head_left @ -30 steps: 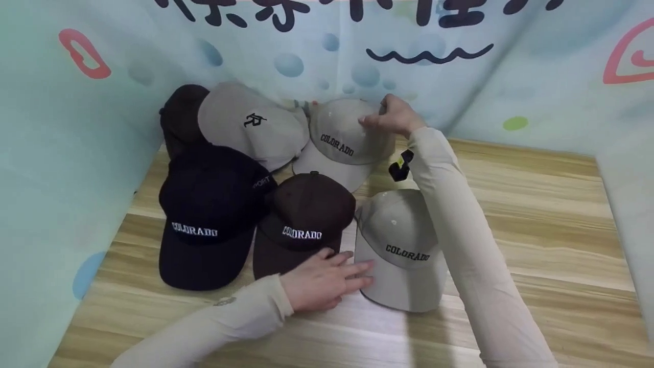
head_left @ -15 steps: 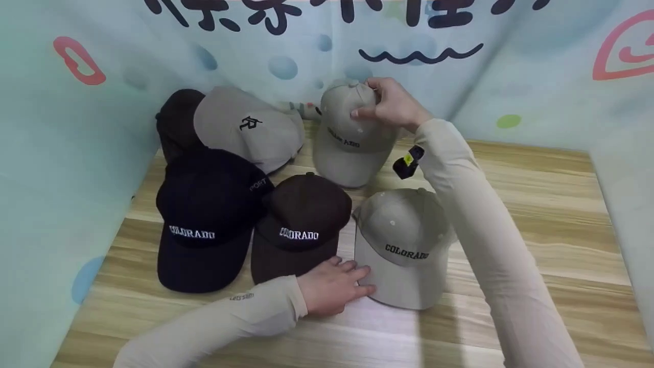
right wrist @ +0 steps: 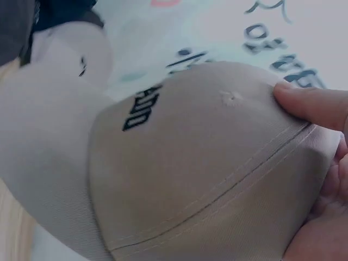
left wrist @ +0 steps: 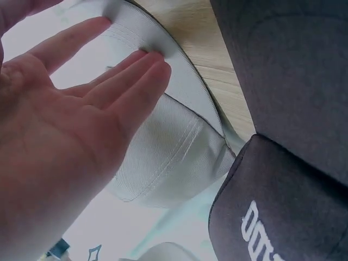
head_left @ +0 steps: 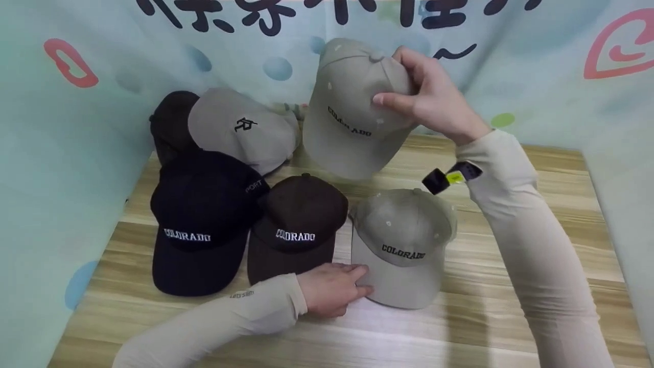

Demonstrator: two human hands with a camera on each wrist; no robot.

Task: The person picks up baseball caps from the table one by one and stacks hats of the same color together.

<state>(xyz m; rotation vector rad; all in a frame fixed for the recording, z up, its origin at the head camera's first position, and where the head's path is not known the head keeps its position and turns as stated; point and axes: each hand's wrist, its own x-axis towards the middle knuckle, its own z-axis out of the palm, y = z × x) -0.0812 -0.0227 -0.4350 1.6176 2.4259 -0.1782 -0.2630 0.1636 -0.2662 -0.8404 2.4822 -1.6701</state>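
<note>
Head view: right hand (head_left: 440, 99) grips a grey cap (head_left: 352, 102). I see the unclenched left hand (head_left: 331, 290) touching another brim (head_left: 401, 283) beside a brown cap (head_left: 307, 210).

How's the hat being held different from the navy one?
The held hat is grey; the navy hat is dark blue. The held hat has black letters, the navy hat white. The right hand grips the held hat; the navy hat sits on the table. Both say COLORADO.
</note>
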